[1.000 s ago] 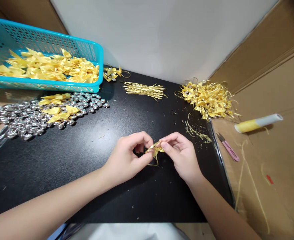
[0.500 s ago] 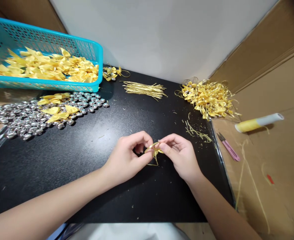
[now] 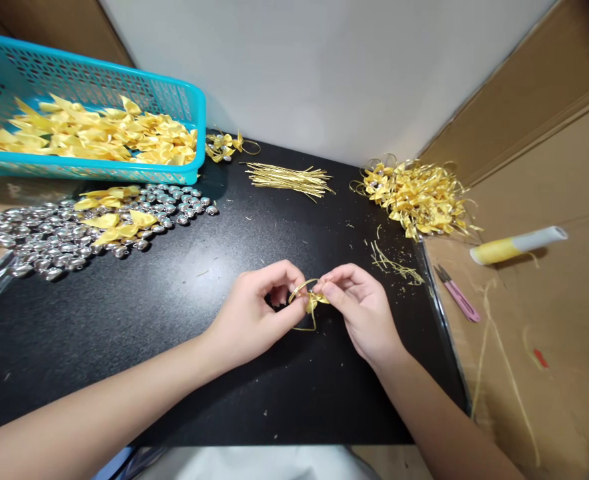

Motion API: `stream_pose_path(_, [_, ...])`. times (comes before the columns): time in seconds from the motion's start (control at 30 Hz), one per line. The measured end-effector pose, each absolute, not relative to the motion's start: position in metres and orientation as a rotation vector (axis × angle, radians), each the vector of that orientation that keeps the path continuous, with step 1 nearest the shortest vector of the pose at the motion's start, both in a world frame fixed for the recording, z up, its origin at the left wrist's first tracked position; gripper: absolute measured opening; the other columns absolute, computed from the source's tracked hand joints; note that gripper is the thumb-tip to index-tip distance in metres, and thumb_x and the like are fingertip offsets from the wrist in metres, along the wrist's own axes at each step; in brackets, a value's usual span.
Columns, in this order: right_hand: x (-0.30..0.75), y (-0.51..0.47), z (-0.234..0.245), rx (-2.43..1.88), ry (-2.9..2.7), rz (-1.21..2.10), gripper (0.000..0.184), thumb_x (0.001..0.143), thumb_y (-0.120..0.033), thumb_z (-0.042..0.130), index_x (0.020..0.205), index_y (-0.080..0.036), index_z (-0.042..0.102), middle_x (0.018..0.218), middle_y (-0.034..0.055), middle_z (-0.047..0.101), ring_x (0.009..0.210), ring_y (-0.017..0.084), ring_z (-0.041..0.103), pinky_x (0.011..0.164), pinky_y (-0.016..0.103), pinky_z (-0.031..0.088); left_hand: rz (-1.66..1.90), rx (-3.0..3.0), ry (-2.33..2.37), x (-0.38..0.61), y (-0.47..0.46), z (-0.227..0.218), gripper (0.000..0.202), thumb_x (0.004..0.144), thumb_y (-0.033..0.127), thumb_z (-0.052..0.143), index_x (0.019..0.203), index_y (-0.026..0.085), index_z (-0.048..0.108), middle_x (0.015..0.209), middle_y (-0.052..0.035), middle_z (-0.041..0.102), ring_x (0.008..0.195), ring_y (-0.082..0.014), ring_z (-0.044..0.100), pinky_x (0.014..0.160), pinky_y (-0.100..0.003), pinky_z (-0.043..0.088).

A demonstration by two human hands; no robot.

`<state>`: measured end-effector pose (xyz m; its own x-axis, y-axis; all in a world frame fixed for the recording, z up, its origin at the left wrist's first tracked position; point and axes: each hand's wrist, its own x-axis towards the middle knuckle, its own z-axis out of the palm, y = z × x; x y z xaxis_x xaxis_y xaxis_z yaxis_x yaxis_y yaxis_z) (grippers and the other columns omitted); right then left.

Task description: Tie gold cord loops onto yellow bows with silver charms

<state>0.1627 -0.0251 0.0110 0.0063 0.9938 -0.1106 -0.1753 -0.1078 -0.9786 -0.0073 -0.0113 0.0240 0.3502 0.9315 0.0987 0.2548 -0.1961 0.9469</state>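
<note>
Over the black tabletop (image 3: 214,387), my left hand (image 3: 267,307) pinches a gold cord (image 3: 301,287) that bends into a loop between my hands. Beneath the loop hangs a small yellow ribbon bow (image 3: 313,305), partly covered by my fingers. My right hand (image 3: 361,310) is closed too, its thumb and forefinger pinching the cord at the bow's right side. A loose cord end dangles below the bow. Whether a bell is attached to it is hidden.
A turquoise basket (image 3: 124,170) of yellow bows stands at the left, above silver bells (image 3: 49,233). Gold cords (image 3: 289,179) lie at the back. Finished-looking bow loops (image 3: 419,193) are heaped right, near cord scraps (image 3: 397,263), pink snips (image 3: 459,300) and a thread cone (image 3: 517,245).
The cord loop has risen and opened wider between my fingers. My right hand has shifted slightly upward, and more of the bow shows.
</note>
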Motion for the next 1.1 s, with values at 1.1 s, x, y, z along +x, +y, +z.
stream_pose_path(1.1, [0.154,-0.047,0.007,-1.250,-1.925,0.644,0.012,0.081,-0.011,0.064,0.077,-0.020,0.058,0.070,-0.0024,0.061,0.069,0.015,0.056,0.071,0.032,0.037,-0.644,2.458,1.499,-0.019,0.083,0.151,0.026,0.052,-0.005,0.066,0.045,0.018,0.054,0.042,0.0066,0.032,0.062,-0.0162,0.054,0.062,-0.022,0.033])
